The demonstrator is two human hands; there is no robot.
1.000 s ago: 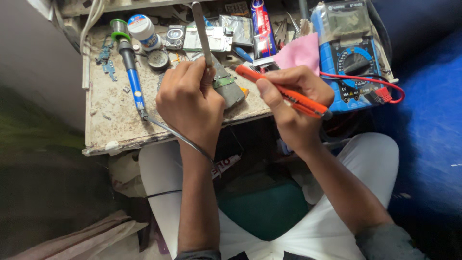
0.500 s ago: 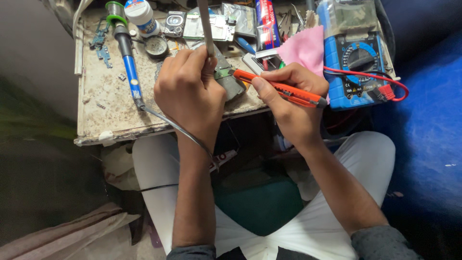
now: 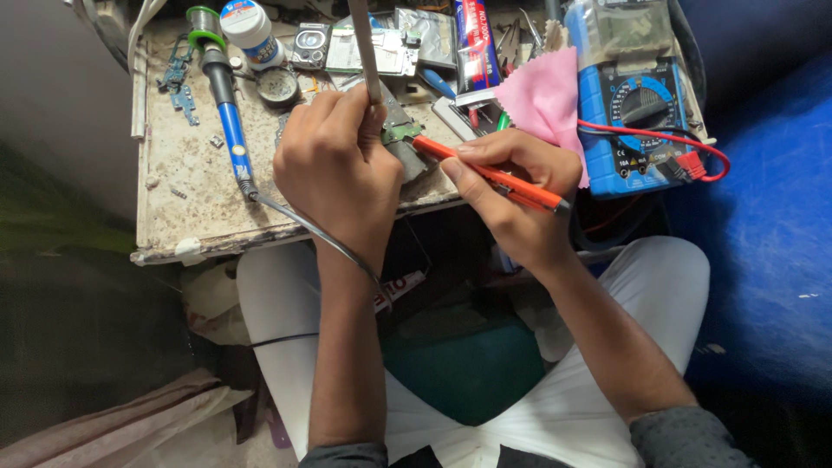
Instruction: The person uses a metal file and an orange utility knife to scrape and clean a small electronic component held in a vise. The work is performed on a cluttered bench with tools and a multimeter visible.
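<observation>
1. Your left hand (image 3: 340, 165) is closed around a slim grey metal tool (image 3: 366, 48), which runs up from your fingers to the top edge of the view.
2. Your right hand (image 3: 520, 195) grips an orange-handled tool (image 3: 494, 176) like a pen, its handle lying across your fingers and its tip pointing left.
3. That tip meets a small green circuit board (image 3: 400, 133) on the counter (image 3: 186, 186), just right of your left thumb; the board seems to rest on a grey metal piece, though your hand hides most of it.
4. A blue-handled soldering iron (image 3: 227, 117) lies on the counter to the left of your left hand, its cord passing under your wrist.
5. A white jar with a blue label (image 3: 250, 30) stands near the iron's top end, with a small round tin (image 3: 277, 85) just below it.
6. A pink cloth (image 3: 544, 100) lies just beyond your right hand, touching a blue multimeter (image 3: 637, 113) at the counter's right edge.
7. The meter's red lead (image 3: 685, 143) loops round its lower right side
</observation>
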